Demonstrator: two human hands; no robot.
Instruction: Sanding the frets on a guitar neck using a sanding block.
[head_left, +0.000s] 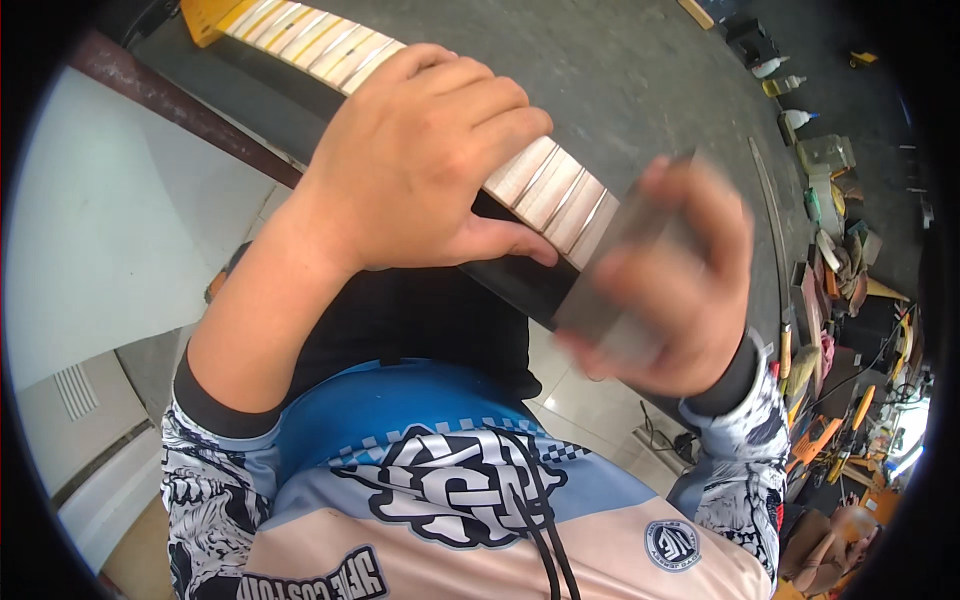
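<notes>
A pale guitar neck with metal frets runs slantwise from the upper left towards the centre right, its yellow headstock end at the far left. My left hand is closed over the neck's middle, the fingers across the far edge and the thumb along the near side. At the near-right end of the fretboard, my right hand grips a flat grey-brown block, which lies across the frets. Motion smears this hand and the block, so the block's underside and exact kind cannot be made out.
The dark grey bench top extends beyond the neck. Several small bottles stand along the right, above a crowded heap of hand tools and scraps. A long thin strip lies near them. A reddish-brown bar crosses the left.
</notes>
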